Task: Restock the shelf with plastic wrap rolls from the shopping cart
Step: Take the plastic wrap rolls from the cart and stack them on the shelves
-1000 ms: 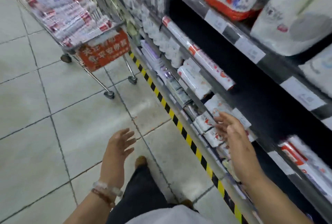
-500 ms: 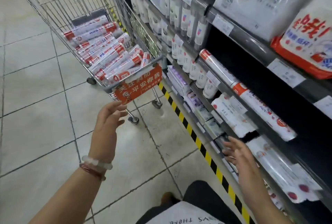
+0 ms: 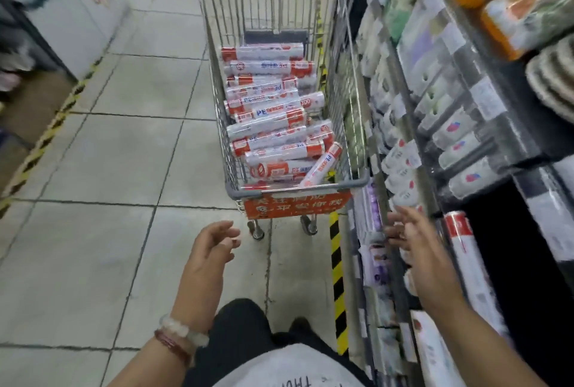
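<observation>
A wire shopping cart [image 3: 296,187] stands straight ahead in the aisle, filled with several red-and-white plastic wrap rolls [image 3: 273,125]. One roll leans against the cart's near right corner. My left hand [image 3: 211,250] hovers empty below the cart's front edge, fingers loosely curled. My right hand [image 3: 410,237] is held out empty beside the shelf [image 3: 403,262] on the right, fingers spread. One plastic wrap roll [image 3: 466,256] lies on the dark shelf level just right of my right hand.
An orange sign [image 3: 295,205] hangs on the cart's front. Yellow-black tape [image 3: 337,278] runs along the shelf base. The shelves on the right hold white bottles and packs. Tiled floor spreads to the left, with another display at the far left.
The view has swung left from the shelf to face the cart head-on. Both hands have risen toward the cart's front, still empty.
</observation>
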